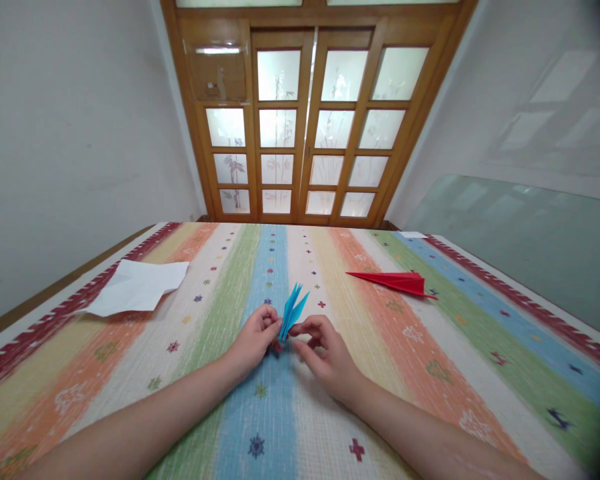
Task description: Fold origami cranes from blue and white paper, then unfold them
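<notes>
Forearms [150, 415]: extended across striped tablecloth [330, 433].
Left hand [254, 337]: blue folded paper [289, 320] pinched low, between both hands.
Right hand [329, 353]: held spread just beside it; contact unclear.
Paper points [295, 295]: could be bent by overtight pinching.

Lower end of the blue folded paper [293, 311] is hidden behind the left hand's [256, 337] fingertips, and can't tell if the right hand's [327, 353] fingertips touch it or sit just beside it. Small dark-red bit [277, 347] under the left fingers is too small and covered to identify, same for the white piece [413, 235] at the table's far right. Bottom edge cuts both forearms [145, 413], right edge cuts the greenish board [520, 247]
</notes>
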A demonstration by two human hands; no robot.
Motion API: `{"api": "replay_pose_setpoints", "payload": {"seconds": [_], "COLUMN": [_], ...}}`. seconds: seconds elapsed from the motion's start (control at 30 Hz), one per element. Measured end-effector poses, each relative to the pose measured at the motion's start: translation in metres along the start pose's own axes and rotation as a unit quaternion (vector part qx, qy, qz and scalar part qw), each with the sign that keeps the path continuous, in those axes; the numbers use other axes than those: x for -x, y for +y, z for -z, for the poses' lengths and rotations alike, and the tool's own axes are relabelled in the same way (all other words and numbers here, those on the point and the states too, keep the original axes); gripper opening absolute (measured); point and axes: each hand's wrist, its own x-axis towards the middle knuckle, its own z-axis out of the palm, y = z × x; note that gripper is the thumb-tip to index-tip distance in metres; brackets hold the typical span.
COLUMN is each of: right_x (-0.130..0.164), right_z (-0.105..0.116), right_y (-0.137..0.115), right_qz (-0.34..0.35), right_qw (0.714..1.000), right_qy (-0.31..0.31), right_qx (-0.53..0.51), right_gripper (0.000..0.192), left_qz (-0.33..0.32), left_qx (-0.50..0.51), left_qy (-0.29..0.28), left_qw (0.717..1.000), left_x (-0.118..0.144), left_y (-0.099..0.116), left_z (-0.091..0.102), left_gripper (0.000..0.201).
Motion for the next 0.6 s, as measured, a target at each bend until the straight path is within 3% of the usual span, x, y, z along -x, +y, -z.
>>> {"api": "replay_pose_setpoints", "payload": {"seconds": [0.23, 0.43, 0.6], "right_x": [-0.003, -0.008, -0.009], "right_z": [-0.001, 0.005, 0.008], "right_y": [0.000, 0.000, 0.003], "right_qz": [0.009, 0.074, 0.088], "right_qw": [0.999, 0.991, 0.985], "right_qy": [0.013, -0.006, 0.002], "right_qx": [0.051, 0.115, 0.146], "right_gripper": [0.006, 0.007, 0.016], "left_qz": [-0.060, -0.024, 0.007], "left_qx": [-0.057, -0.003, 0.047], "left_qy": [-0.028, -0.056, -0.050], "left_qw": [0.996, 0.998, 0.998], "left_x": [0.001, 0.003, 0.002], "left_y": [-0.005, -0.004, -0.006], "left_z": [-0.005, -0.005, -0.001], "left_gripper": [0.025, 0.029, 0.038]}}
